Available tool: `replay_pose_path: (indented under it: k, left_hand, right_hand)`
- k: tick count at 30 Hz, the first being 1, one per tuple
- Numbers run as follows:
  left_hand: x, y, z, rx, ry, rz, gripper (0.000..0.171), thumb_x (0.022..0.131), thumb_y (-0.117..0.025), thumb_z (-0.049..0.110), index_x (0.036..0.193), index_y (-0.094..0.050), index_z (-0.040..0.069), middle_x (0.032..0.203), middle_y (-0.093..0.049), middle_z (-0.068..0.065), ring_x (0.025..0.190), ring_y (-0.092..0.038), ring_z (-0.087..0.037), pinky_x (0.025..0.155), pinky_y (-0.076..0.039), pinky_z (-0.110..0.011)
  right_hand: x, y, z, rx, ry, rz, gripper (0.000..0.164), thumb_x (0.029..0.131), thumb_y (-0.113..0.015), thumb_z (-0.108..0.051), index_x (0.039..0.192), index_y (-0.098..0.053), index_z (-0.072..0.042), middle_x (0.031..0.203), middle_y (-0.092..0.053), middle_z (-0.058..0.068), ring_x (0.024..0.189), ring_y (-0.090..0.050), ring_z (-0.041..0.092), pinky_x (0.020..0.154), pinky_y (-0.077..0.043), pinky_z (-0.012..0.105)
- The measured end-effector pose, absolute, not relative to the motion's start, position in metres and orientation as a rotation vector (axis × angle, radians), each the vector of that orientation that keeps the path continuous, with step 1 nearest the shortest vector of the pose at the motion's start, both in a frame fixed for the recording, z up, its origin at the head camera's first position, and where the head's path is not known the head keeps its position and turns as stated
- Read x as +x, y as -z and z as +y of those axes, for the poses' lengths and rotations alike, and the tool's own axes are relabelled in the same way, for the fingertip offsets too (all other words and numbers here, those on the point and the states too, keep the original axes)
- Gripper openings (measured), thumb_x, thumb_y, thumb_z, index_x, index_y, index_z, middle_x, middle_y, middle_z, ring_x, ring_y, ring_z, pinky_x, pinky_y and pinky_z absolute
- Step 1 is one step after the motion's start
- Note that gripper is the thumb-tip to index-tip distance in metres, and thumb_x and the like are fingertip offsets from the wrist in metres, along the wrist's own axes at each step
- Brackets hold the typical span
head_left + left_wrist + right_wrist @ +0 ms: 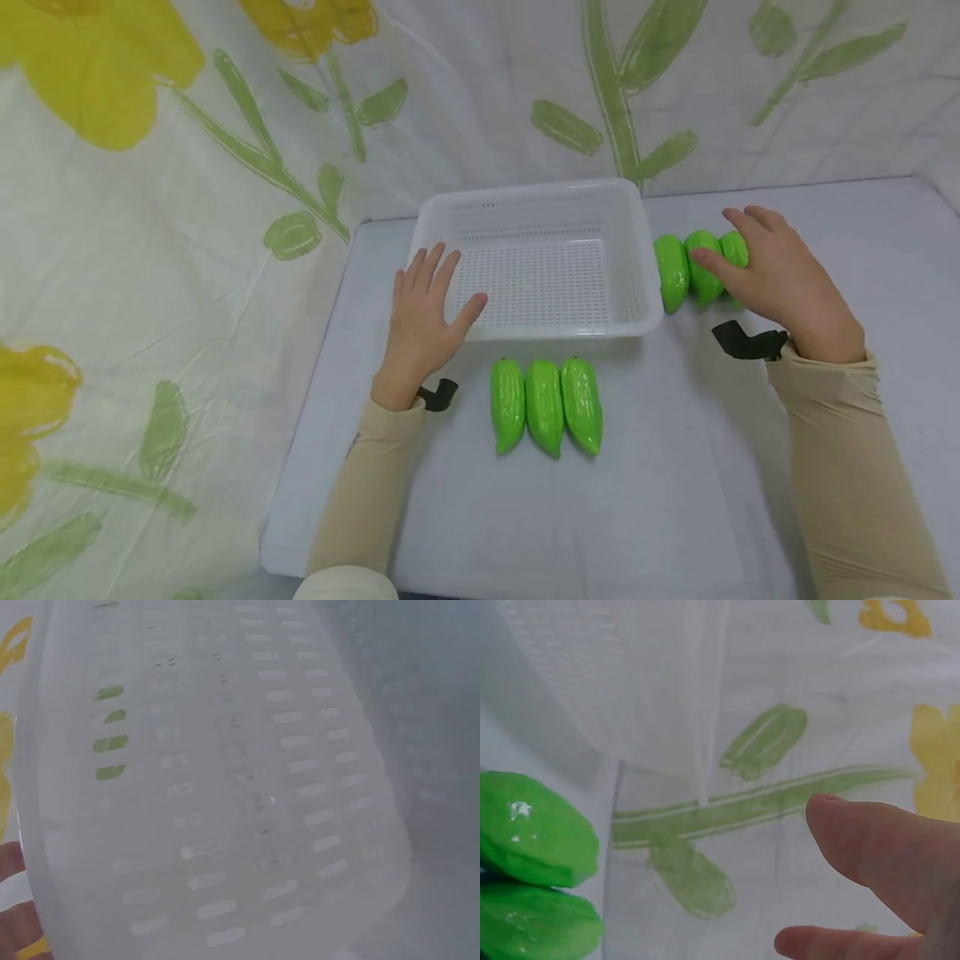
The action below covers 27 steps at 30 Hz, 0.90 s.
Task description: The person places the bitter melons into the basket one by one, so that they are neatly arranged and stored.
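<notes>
A white perforated plastic basket point(536, 327) stands at the back of the table, with nothing visible inside. My left hand point(423, 329) is over its left front corner, fingers spread; whether it touches the rim I cannot tell. In the left wrist view, fingertips point(15, 930) show beside the basket wall point(225, 772). My right hand point(787, 279) hovers over a row of glossy green, long, ridged fruits or vegetables point(672, 273), partly hiding them. Its thumb point(885, 840) and a finger stand apart, holding nothing. Three similar green pieces point(543, 408) lie side by side before the basket.
A pale cloth covers the table point(637, 517). Behind and to the left hangs a white sheet point(465, 100) printed with yellow flowers and green leaves. Dark wrist mounts point(748, 342) stick out near both sleeves.
</notes>
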<state>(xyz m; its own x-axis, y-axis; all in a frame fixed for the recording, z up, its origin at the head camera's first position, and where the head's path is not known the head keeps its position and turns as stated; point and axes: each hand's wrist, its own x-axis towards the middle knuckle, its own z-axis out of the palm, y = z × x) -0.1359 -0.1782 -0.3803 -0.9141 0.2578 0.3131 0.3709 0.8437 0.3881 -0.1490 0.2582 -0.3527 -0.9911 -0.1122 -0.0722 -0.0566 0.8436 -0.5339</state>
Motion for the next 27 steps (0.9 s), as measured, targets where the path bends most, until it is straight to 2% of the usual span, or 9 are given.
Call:
replay_pose_path:
  k: [11,23,27]
  left_hand:
    - [-0.133,0.396,-0.187,-0.433,0.672,-2.711,0.07,0.101,-0.049,0.054,0.154,-0.048,0.007,0.165,-0.039,-0.014,0.156,-0.029,-0.039,0.126,-0.016,-0.069]
    - [-0.132,0.415,-0.195,-0.397,0.7,-2.589,0.067,0.102,-0.048,0.051,0.149,-0.054,0.004,0.16,-0.046,-0.018,0.152,-0.037,-0.041,0.123,-0.025,-0.068]
    - [-0.131,0.423,-0.198,-0.393,0.708,-2.557,0.068,0.102,-0.046,0.053,0.147,-0.055,0.003,0.159,-0.047,-0.018,0.15,-0.039,-0.04,0.123,-0.028,-0.063]
  right_hand:
    - [-0.153,0.36,0.262,-0.106,0.875,2.928,0.087,0.106,-0.046,-0.054,0.165,-0.015,0.001,0.167,-0.012,0.036,0.153,-0.014,0.057,0.118,-0.018,0.077]
    - [-0.158,0.366,0.266,-0.067,0.875,2.932,0.086,0.105,-0.045,-0.054,0.165,-0.017,0.001,0.167,-0.014,0.036,0.154,-0.015,0.056,0.118,-0.018,0.077]
    - [-0.16,0.37,0.268,-0.057,0.869,2.933,0.085,0.106,-0.044,-0.055,0.164,-0.018,0.001,0.167,-0.016,0.037,0.154,-0.016,0.056,0.118,-0.018,0.076]
